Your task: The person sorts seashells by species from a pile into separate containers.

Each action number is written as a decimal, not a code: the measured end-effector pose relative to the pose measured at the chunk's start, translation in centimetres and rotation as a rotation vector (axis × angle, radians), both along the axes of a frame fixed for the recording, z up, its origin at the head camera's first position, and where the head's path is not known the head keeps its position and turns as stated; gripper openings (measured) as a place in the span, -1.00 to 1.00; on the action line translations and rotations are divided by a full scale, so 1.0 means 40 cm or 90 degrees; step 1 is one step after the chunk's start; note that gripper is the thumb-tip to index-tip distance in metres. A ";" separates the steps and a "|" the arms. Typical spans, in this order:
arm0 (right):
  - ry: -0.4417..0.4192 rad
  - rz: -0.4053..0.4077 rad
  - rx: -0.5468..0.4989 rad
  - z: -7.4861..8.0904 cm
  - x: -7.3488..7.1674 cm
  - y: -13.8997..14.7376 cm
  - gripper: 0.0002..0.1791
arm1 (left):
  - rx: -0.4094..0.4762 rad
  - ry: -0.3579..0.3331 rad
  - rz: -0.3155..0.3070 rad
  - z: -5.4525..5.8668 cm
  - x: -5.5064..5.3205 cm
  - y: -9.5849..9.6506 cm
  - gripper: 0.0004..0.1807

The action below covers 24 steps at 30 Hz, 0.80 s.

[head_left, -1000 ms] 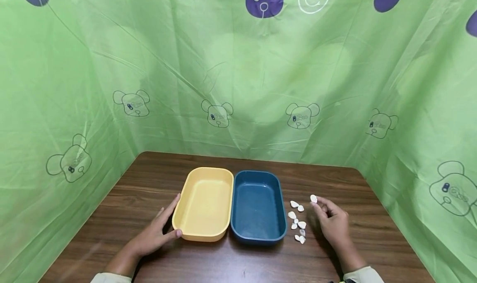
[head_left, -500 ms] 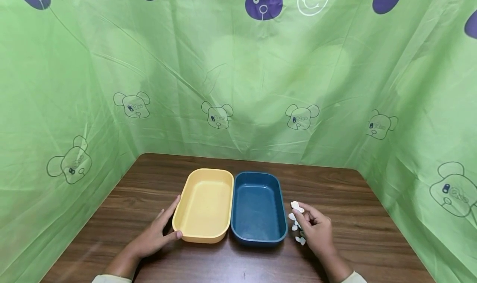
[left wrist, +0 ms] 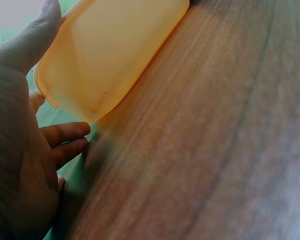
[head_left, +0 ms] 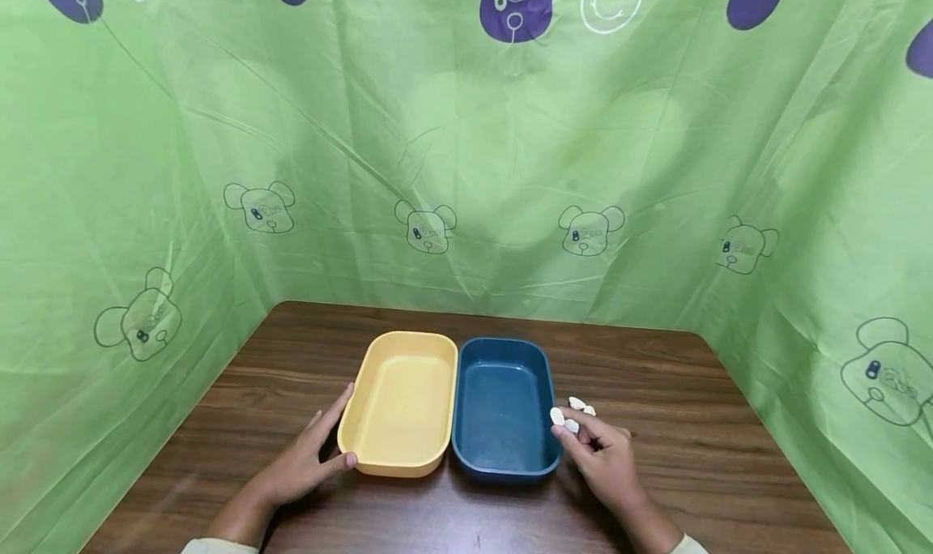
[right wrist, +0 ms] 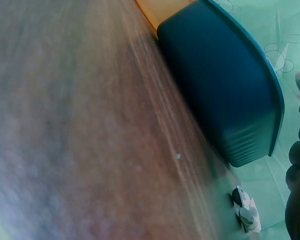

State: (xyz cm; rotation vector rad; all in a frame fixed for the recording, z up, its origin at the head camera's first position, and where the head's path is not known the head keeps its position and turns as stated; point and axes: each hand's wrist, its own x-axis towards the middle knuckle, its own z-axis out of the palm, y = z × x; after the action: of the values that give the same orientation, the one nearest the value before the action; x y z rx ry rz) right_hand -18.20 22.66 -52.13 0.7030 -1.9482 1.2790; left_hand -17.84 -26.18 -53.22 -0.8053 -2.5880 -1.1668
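In the head view my left hand (head_left: 302, 461) rests against the left side of the yellow tray (head_left: 353, 432), fingers extended along it and thumb at its front corner. The left wrist view shows the spread fingers beside the yellow tray wall (left wrist: 110, 55). My right hand (head_left: 605, 465) pinches a small white shell-like piece (head_left: 557, 416) between thumb and fingertips, at the right rim of the blue tray (head_left: 557, 457). Another white piece (head_left: 572, 426) shows between the fingers. Only part of the right hand (right wrist: 297, 155) appears at the right wrist view's edge.
Just past the right hand lie other white pieces (head_left: 577, 403) on the brown wooden table (head_left: 656, 376); the hand hides more of that spot. The two trays stand side by side. A green printed curtain (head_left: 496, 279) surrounds the table's back and sides.
My right hand has moved left with the white piece, from beyond the scattered pieces to the blue tray's right rim. The left hand and both trays have stayed in place.
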 end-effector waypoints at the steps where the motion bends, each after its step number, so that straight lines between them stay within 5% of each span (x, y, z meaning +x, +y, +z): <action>1: 0.012 0.009 0.004 0.000 -0.001 0.000 -0.52 | 0.001 0.001 0.000 0.000 0.001 0.000 0.09; 6: 0.003 0.027 0.023 0.005 -0.001 0.001 -0.45 | 0.007 0.000 -0.002 0.001 0.003 0.001 0.09; 12: -0.053 -0.005 0.030 0.005 0.002 0.008 -0.48 | 0.007 0.001 -0.004 0.001 0.002 0.001 0.09; 24: -0.067 -0.035 0.001 0.006 0.003 0.007 -0.48 | 0.015 -0.006 -0.007 0.004 0.002 0.002 0.11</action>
State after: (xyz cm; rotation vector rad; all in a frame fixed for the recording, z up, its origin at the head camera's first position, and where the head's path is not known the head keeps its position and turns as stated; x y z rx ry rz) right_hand -18.07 22.93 -51.90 0.5893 -2.0396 1.3044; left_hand -17.74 -26.12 -53.07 -0.8130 -2.5762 -1.2046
